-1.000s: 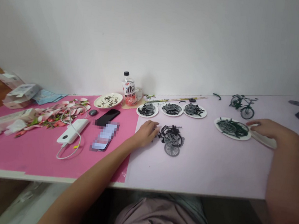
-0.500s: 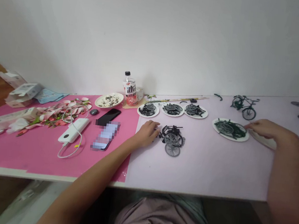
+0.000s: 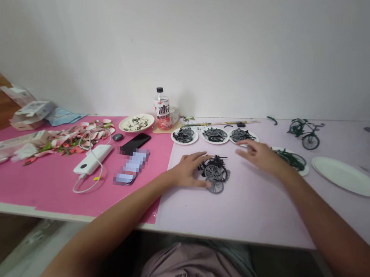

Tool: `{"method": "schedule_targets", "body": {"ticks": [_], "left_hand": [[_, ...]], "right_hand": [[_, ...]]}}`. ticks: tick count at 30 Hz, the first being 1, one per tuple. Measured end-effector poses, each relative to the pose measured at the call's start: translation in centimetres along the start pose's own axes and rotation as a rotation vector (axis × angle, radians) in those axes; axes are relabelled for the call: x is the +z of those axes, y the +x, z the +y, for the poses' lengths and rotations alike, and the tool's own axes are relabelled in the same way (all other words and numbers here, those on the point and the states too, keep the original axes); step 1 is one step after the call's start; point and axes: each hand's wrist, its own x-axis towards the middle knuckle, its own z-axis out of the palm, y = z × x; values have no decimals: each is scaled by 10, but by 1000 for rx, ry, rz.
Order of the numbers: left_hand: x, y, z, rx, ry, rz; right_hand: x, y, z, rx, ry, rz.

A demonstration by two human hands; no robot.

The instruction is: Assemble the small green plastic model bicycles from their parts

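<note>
Pile of black bicycle parts (image 3: 215, 172), lying on the pale table cover (image 3: 246, 213). The left hand (image 3: 186, 170) curves round its left side, fingers spread; the right hand (image 3: 260, 156), fingers loosely parted, hovers beyond its right—thin spokes are best cupped from both sides, lightly. Behind: three small plates (image 3: 183, 143).

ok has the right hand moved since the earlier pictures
Yes, leftward: the right hand was mostly right of the standing bicycle and is now left of it.

The white oval plate (image 3: 345, 176) now lies clear of the right hand (image 3: 258, 158); the left hand (image 3: 188, 170) now spreads around black-and-grey plastic bicycle parts (image 3: 214, 172).
</note>
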Motion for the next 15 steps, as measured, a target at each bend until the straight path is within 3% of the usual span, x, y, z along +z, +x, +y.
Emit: {"method": "schedule_targets", "body": {"ticks": [3,5,15], "left_hand": [[1,0,-1,13,30,-23],[1,0,-2,0,38,-26],[6,2,-12,-9,39,87]], "right_hand": [[34,-3,-28,-82,-48,-187],[45,-5,-36,-106,-90,-229],[42,-2,-15,-103,27,-286]]}}
